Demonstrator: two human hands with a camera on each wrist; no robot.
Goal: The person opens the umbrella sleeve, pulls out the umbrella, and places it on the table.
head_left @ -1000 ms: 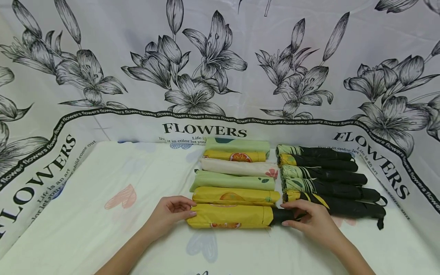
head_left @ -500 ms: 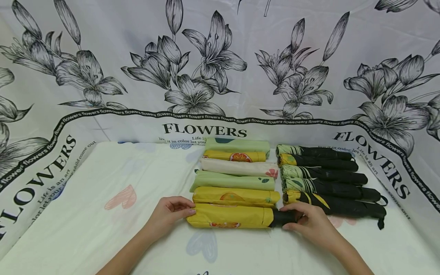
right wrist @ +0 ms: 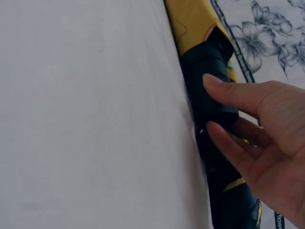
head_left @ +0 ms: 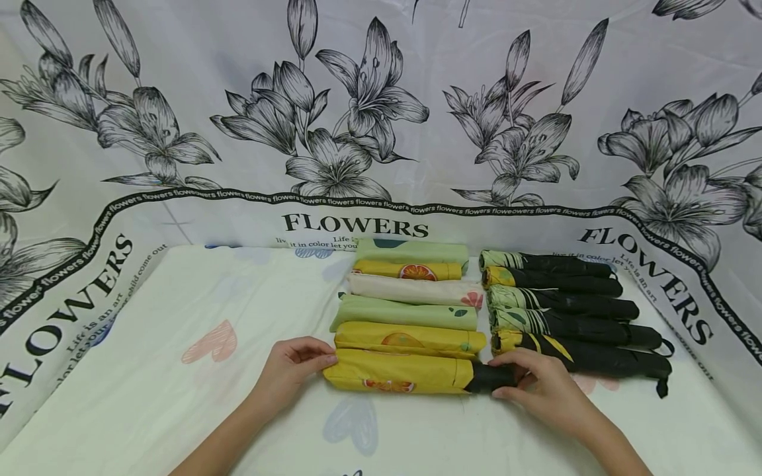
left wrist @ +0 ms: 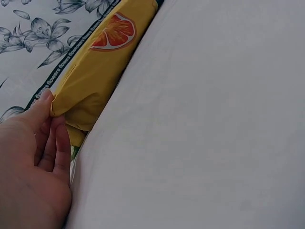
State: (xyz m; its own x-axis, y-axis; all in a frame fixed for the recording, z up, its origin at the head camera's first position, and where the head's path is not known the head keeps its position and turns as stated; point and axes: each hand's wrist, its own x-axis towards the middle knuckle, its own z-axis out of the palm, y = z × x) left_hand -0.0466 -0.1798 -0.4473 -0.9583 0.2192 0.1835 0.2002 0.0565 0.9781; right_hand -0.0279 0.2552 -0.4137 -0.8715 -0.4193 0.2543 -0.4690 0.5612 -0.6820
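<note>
A yellow folded umbrella [head_left: 411, 372] with orange-slice prints lies crosswise in front of me, its black end [right wrist: 207, 86] sticking out at the right. My left hand [head_left: 290, 370] pinches the fabric at the yellow left end; in the left wrist view, thumb and fingertips meet on that edge. Around the black end curl the thumb and fingers of my right hand [head_left: 548, 390], and the right wrist view shows a fingertip at the end face. Just behind lies a second yellow printed bundle [head_left: 357, 336], close alongside.
Behind it lie a green bundle [head_left: 405, 313], a white one [head_left: 411, 289], a small yellow one [head_left: 383, 270] and another green one [head_left: 428, 251]. Several black folded umbrellas [head_left: 613, 360] form a column at the right. A flower-printed cloth [head_left: 440, 165] hangs at the back.
The yellow folded umbrella has shifted very slightly away from me. My left thumb has slid a little farther up along its end. My right hand has barely moved.
</note>
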